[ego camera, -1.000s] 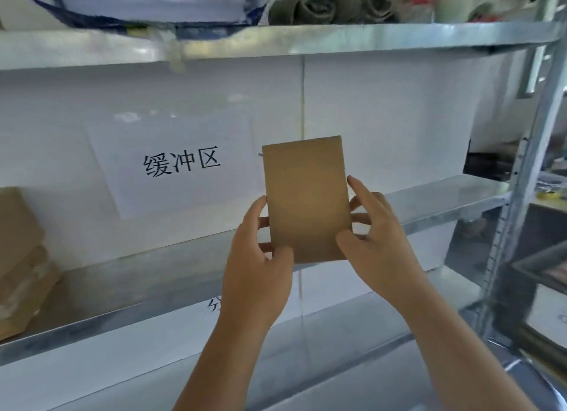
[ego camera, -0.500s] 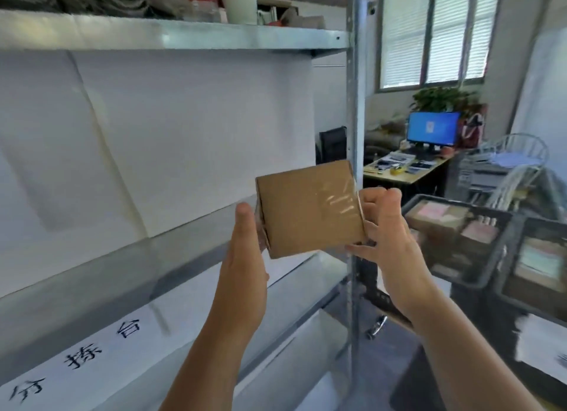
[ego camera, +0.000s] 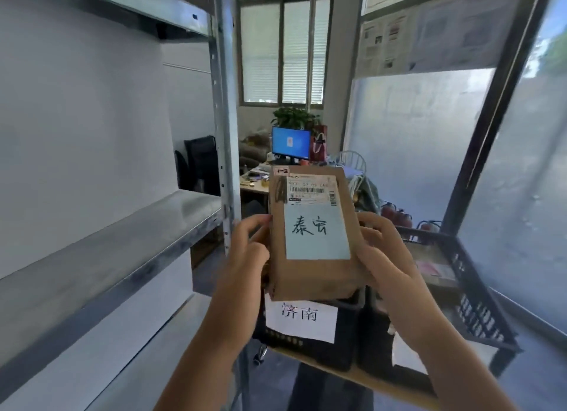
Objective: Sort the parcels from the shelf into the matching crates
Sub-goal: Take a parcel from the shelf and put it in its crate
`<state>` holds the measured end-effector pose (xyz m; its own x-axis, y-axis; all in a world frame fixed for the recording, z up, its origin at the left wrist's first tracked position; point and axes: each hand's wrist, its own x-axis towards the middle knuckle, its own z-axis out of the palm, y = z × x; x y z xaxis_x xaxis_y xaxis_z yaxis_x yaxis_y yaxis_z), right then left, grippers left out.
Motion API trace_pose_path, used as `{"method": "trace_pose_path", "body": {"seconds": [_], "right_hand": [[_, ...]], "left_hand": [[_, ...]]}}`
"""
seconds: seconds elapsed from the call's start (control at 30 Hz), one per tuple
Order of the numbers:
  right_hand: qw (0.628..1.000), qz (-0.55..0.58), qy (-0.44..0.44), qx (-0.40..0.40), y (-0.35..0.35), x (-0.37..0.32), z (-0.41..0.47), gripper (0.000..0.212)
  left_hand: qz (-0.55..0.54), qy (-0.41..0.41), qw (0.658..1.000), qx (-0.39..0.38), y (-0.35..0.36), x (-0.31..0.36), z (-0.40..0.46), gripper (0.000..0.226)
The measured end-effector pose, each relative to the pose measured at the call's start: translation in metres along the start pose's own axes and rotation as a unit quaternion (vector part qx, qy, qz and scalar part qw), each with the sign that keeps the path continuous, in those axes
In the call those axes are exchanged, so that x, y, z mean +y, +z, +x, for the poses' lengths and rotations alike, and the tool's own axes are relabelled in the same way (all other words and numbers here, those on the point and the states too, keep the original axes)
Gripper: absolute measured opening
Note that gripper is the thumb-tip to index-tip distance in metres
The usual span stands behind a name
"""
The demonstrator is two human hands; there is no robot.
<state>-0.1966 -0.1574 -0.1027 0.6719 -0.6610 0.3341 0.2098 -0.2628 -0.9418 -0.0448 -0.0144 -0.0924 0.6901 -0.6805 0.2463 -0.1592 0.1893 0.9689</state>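
I hold a brown cardboard parcel (ego camera: pixel 313 275) upright in front of me. It carries a shipping sticker at the top and a pale blue label handwritten 泰安. My left hand (ego camera: pixel 248 254) grips its left edge and my right hand (ego camera: pixel 383 254) grips its right edge. Just below the parcel stands a black crate (ego camera: pixel 346 340) with a white sign reading 济南. To its right sits another black crate (ego camera: pixel 478 303) with parcels inside, partly hidden by my right arm.
A metal shelf unit (ego camera: pixel 116 245) fills the left side, its upright post (ego camera: pixel 224 134) close to my left hand. The crates rest on a wooden board (ego camera: pixel 362 377). Beyond are a desk with a monitor (ego camera: pixel 291 142), a plant and a frosted glass wall at the right.
I have turned right, away from the shelf and toward the crates. The parcel has been turned round, so its labelled face now faces me; both hands still hold it.
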Motion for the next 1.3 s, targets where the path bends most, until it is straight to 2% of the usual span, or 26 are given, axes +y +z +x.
{"method": "trace_pose_path", "body": {"seconds": [0.1,0.2,0.3,0.43,0.5,0.67,0.83,1.0,1.13,1.3], "right_hand": [[1.0,-0.008,0.0,0.022,-0.005,0.009,0.013,0.054],[0.998,-0.028,0.033,0.054,-0.01,0.022,0.025,0.073],[0.989,-0.097,0.04,0.103,-0.016,0.039,0.033,0.083],[0.933,-0.308,0.049,0.177,-0.033,0.045,0.044,0.115],[0.902,-0.373,0.083,0.2,-0.047,0.049,0.047,0.123],[0.857,-0.436,0.15,0.228,-0.098,0.073,0.063,0.123],[0.853,-0.434,0.179,0.23,-0.167,0.11,0.089,0.119],[0.845,-0.445,0.226,0.193,-0.231,0.153,0.115,0.115],[0.841,-0.432,0.298,0.13,-0.26,0.203,0.12,0.109],[0.836,-0.41,0.36,0.056,-0.262,0.268,0.113,0.105]], "left_hand": [[-0.007,0.015,0.997,-0.069,0.006,-0.018,0.022,0.038],[-0.004,0.002,0.995,-0.102,0.022,-0.041,0.057,0.023],[-0.03,-0.024,0.987,-0.156,0.045,-0.056,0.072,0.032],[-0.074,-0.026,0.979,-0.19,0.08,-0.074,0.088,0.024],[-0.09,-0.034,0.972,-0.216,0.1,-0.085,0.098,0.036],[-0.078,-0.054,0.962,-0.254,0.163,-0.111,0.116,0.041],[-0.034,-0.094,0.959,-0.267,0.227,-0.134,0.142,0.046],[0.046,-0.152,0.953,-0.256,0.294,-0.163,0.167,0.019],[0.152,-0.23,0.932,-0.236,0.328,-0.204,0.175,0.001],[0.303,-0.293,0.876,-0.233,0.341,-0.239,0.176,0.012]]}}
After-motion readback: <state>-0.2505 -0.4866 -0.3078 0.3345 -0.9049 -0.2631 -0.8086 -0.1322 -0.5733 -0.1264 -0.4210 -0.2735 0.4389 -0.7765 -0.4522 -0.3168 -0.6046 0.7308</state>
